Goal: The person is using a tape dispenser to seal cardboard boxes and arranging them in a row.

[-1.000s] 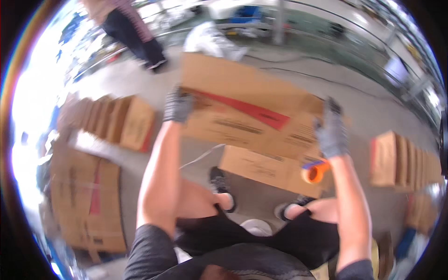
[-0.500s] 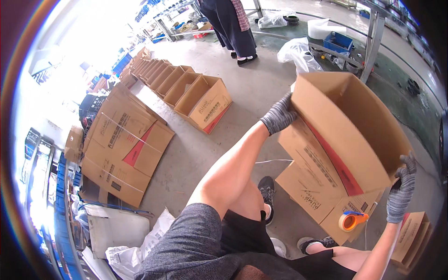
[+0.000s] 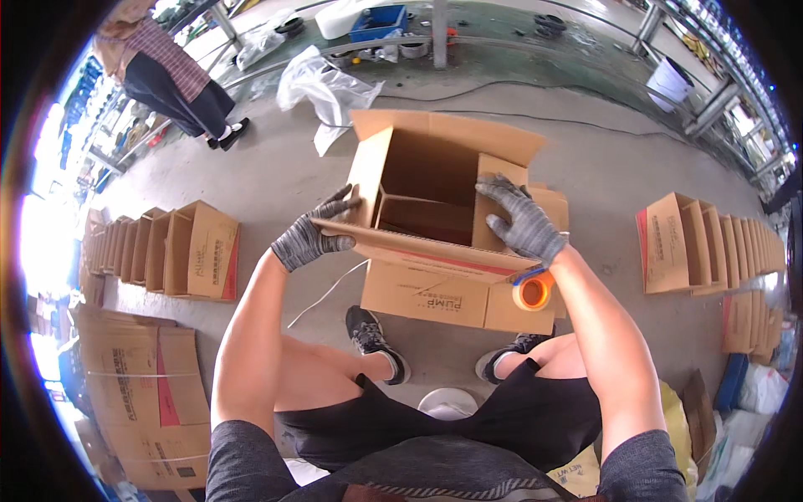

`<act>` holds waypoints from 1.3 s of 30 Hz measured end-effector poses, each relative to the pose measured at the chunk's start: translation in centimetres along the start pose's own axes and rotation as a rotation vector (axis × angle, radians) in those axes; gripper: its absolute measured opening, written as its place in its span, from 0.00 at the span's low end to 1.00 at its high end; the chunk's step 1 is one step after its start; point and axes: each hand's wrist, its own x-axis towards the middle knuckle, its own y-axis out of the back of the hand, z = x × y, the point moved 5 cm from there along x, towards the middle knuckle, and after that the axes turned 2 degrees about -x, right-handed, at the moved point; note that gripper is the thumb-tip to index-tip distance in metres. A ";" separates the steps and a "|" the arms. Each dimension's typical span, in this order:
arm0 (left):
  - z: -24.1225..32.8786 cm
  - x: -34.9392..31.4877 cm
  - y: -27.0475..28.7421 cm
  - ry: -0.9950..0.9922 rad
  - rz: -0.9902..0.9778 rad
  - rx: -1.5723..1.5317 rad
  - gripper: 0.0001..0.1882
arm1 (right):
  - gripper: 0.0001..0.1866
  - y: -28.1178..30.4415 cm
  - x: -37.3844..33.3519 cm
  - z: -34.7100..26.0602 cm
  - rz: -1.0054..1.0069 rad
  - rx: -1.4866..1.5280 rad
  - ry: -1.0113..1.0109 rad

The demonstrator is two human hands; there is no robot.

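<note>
An open cardboard box [image 3: 456, 125] stands with its mouth up in front of me, its inside dark and its flaps standing at different angles. My left hand [image 3: 314, 234], in a grey striped glove, is closed on its left near corner, with the thumb apart from the fingers along the near flap. On the right side my right hand [image 3: 520, 216], gloved alike, has its fingers curled over the short flap, which leans inward. Under the box lie flat printed cartons [image 3: 427, 294]. An orange tape dispenser [image 3: 531, 291] with a blue part sits at their right end, just below my right wrist.
Rows of open boxes stand at left [image 3: 201, 251] and right [image 3: 669, 243]. Strapped flat cartons [image 3: 142, 393] lie at lower left. A co-worker [image 3: 171, 84] stands at far left. Beyond my box are clear plastic bags [image 3: 322, 92], a blue crate [image 3: 378, 23] and a metal rail frame [image 3: 439, 33].
My view has swung right. The box, tilted and held up at its opposite ends before, is now lower and level before me. My right hand has shifted onto its right flap, which now leans inward.
</note>
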 end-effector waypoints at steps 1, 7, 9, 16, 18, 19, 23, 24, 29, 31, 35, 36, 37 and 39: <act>-0.7 -0.2 0.0 0.064 -0.044 0.047 0.33 | 0.31 -0.4 0.0 0.1 -0.002 -0.040 -0.034; -4.4 0.2 -0.1 0.265 0.292 -0.007 0.37 | 0.21 0.2 -0.2 4.2 0.028 0.310 -0.197; -4.7 1.0 -0.6 0.247 0.407 0.089 0.38 | 0.19 1.1 -0.2 4.7 0.040 0.511 -0.217; -5.2 1.8 -1.9 0.223 0.471 0.439 0.44 | 0.31 3.3 -0.4 8.1 0.490 0.850 -0.887; -5.1 1.7 -1.9 0.208 0.419 0.479 0.45 | 0.37 4.7 0.8 4.4 0.535 0.806 -0.776; -5.8 1.4 -1.8 0.256 0.435 0.406 0.45 | 0.32 4.2 1.3 3.8 0.474 0.865 -0.712; -6.5 1.0 -2.4 0.296 0.427 0.217 0.45 | 0.32 1.8 0.1 7.7 0.272 0.798 -0.701; -6.4 1.3 -2.7 0.291 0.422 0.212 0.45 | 0.24 0.9 -0.5 9.4 0.159 0.603 -0.560; -4.9 1.1 -3.9 0.207 0.583 0.091 0.43 | 0.18 -0.8 -1.5 8.0 0.117 0.344 -0.360; -4.7 1.4 -4.0 0.189 0.576 0.025 0.40 | 0.19 -1.0 -1.5 7.4 0.131 0.394 -0.324; -5.3 1.5 -4.0 0.193 0.527 0.021 0.34 | 0.20 -1.1 -1.8 7.7 0.132 0.395 -0.290; -5.5 1.4 -4.1 0.208 0.509 0.054 0.32 | 0.21 -1.2 -1.7 7.7 0.132 0.312 -0.288; -5.7 1.4 -4.2 0.210 0.509 0.050 0.32 | 0.23 -1.3 -1.8 7.6 0.131 0.228 -0.285; -5.6 1.4 -4.0 0.256 0.508 0.183 0.31 | 0.25 -1.4 -1.8 6.4 0.128 0.254 -0.282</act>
